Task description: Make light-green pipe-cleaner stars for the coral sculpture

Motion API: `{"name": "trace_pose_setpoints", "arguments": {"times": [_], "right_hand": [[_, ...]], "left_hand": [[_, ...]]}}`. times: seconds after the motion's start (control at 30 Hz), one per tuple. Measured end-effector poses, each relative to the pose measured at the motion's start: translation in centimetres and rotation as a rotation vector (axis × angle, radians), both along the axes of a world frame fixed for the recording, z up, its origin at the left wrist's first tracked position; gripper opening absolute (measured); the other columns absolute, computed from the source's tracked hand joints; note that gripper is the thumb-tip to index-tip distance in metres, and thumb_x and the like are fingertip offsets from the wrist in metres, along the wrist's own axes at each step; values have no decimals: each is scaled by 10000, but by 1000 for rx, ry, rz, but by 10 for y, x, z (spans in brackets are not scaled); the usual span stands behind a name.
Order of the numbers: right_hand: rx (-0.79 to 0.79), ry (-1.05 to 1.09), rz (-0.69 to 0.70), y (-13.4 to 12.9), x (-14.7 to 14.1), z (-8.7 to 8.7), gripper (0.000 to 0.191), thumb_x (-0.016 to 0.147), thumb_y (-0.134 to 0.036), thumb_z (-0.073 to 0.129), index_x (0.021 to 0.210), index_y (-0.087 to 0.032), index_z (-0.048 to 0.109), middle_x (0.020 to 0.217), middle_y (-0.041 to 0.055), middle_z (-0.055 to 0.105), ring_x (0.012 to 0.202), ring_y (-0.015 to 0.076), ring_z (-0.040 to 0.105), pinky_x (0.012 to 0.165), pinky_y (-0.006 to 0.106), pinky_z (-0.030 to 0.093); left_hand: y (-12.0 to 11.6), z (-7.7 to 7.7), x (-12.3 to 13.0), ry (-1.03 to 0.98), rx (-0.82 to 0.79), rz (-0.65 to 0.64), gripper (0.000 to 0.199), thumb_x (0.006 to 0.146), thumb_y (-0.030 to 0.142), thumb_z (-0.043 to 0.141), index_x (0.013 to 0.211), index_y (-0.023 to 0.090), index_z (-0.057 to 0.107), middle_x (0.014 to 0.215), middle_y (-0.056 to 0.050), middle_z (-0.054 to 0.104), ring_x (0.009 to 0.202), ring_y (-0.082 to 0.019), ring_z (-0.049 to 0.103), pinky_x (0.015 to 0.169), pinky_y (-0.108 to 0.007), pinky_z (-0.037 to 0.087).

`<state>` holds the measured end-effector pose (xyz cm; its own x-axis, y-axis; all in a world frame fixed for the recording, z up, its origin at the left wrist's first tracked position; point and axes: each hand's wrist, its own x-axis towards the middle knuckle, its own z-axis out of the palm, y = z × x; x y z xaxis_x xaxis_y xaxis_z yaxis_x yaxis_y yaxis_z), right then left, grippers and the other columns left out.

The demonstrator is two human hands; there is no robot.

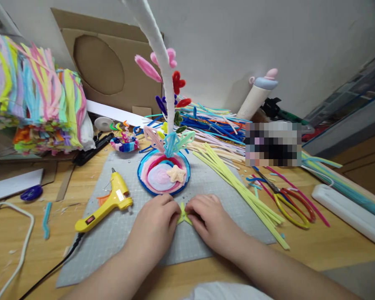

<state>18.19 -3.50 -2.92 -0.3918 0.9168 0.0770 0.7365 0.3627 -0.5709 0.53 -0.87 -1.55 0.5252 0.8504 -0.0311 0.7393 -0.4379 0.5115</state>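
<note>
Yellow-green fuzz covers the small star-like piece (183, 217) between my hands, low over the near part of the grey mat (109, 250), just nearer than the round base (143, 182). My left hand (158, 218) and right hand (211, 217) pinch opposite sides, fingertips closed. I judge light, even pressure best: keep the points matched, the fuzz uncrushed, and both thumbs level.
</note>
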Motion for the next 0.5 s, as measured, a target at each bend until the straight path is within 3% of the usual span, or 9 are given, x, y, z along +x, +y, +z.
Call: {"name": "trace_pose_setpoints", "arguments": {"times": [0.5], "right_hand": [[-21, -25, 5, 2, -1, 1, 86, 847, -109, 545, 855, -177, 596, 885, 27, 596, 888, 179, 523, 792, 327, 313]], "left_hand": [[1, 0, 0, -5, -17, -18, 141, 839, 160, 522, 773, 202, 639, 811, -20, 598, 801, -177, 547, 702, -284, 393]]}}
